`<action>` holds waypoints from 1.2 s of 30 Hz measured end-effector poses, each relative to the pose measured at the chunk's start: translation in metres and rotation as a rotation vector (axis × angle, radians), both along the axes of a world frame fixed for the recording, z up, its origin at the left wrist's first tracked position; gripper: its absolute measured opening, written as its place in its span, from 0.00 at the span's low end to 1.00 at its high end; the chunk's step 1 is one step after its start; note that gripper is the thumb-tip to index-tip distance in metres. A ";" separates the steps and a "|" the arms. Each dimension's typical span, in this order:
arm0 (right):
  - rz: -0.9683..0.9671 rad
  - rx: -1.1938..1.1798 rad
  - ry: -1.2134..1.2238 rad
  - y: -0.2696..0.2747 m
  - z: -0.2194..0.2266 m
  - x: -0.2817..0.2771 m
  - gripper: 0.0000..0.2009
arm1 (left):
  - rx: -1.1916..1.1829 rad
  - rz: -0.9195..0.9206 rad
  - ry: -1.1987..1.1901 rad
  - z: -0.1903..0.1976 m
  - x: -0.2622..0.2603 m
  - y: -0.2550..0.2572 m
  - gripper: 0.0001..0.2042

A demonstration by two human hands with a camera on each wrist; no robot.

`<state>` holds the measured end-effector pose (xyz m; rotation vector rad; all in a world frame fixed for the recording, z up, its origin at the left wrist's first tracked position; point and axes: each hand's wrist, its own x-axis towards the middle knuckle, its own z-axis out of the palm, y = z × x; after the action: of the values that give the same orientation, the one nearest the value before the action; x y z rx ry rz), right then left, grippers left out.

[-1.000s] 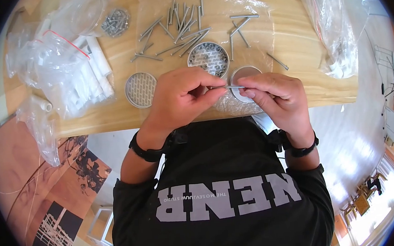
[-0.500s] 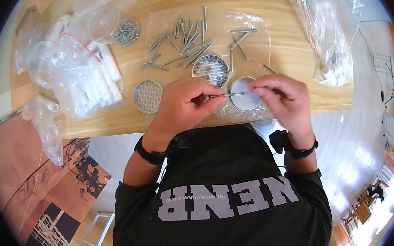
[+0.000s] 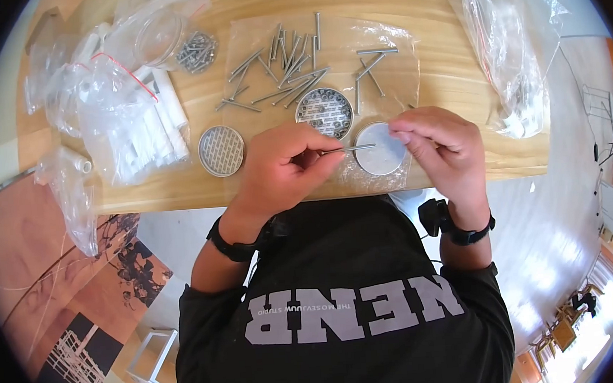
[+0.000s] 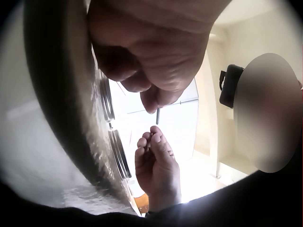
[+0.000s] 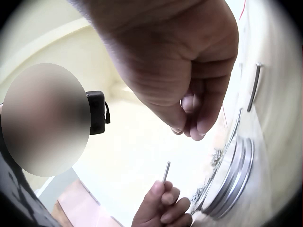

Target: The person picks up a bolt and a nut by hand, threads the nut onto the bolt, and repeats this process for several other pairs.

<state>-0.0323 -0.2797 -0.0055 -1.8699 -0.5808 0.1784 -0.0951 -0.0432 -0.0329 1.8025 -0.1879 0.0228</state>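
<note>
My left hand [image 3: 279,161] pinches a thin metal bolt [image 3: 359,148] between thumb and forefinger, its bare shank pointing toward my right hand [image 3: 447,144]. In the left wrist view the bolt [image 4: 158,116] sticks out past the fingertips. My right hand is a short way from the bolt's tip, with thumb and fingertips drawn together; I cannot tell whether something small is between them. Just beyond the hands stands a round tin [image 3: 349,102] with several nuts inside. Beside it, under the bolt's tip, lies a round silvery tin [image 3: 381,153].
Several loose bolts [image 3: 303,89] are spread over a clear plastic sheet [image 3: 404,61]. A round lid [image 3: 221,151] lies left of my left hand. White tubes in plastic bags [image 3: 146,125] and a clump of small screws [image 3: 197,52] occupy the left; another plastic bag [image 3: 492,40] lies right.
My right hand has drawn back to the right from the bolt's tip, where its fingers were. My left hand keeps its pinch on the bolt. The head view has shifted slightly.
</note>
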 end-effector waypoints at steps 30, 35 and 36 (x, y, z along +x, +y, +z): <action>-0.010 -0.089 -0.122 0.016 -0.002 -0.017 0.11 | 0.131 0.040 -0.130 0.011 0.003 -0.008 0.08; -0.024 -0.086 -0.117 0.016 -0.002 -0.020 0.11 | 0.179 0.057 -0.162 0.012 -0.002 -0.013 0.09; -0.030 -0.084 -0.104 0.016 -0.002 -0.020 0.11 | 0.179 0.057 -0.161 0.013 -0.002 -0.013 0.09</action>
<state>-0.0520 -0.2640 -0.0075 -1.9769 -0.6241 0.0875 -0.0968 -0.0567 -0.0199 1.9854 -0.2605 0.1975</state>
